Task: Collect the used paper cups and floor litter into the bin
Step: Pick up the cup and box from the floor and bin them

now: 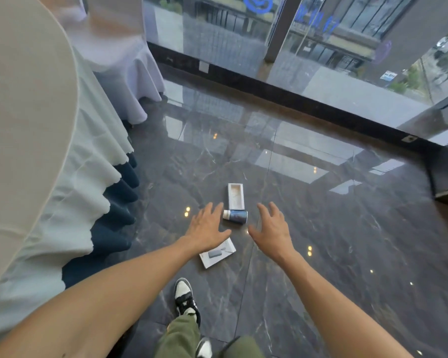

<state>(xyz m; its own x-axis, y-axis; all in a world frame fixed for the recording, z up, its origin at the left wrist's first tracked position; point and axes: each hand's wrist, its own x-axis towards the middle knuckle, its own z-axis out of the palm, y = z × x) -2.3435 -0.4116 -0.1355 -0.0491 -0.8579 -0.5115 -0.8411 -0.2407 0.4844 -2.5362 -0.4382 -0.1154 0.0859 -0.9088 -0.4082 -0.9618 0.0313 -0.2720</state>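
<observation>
Three pieces of litter lie on the dark marble floor (321, 228). A small blue bottle with a white cap (235, 217) lies on its side. Just beyond it sits an open white box tray (236, 196). Nearer to me lies a flat white box lid with a grey picture (217, 253), partly under my left wrist. My left hand (207, 227) hovers open just left of the bottle, fingers spread. To the right of the bottle my right hand (270, 228) is open too, holding nothing. No bin or paper cup is in view.
A round table with a white cloth over a dark blue skirt (70, 177) fills the left side. A cloth-covered chair (119, 63) stands behind it. Glass walls (321, 47) with a black base run along the far side. My shoe (185, 298) is near the lid.
</observation>
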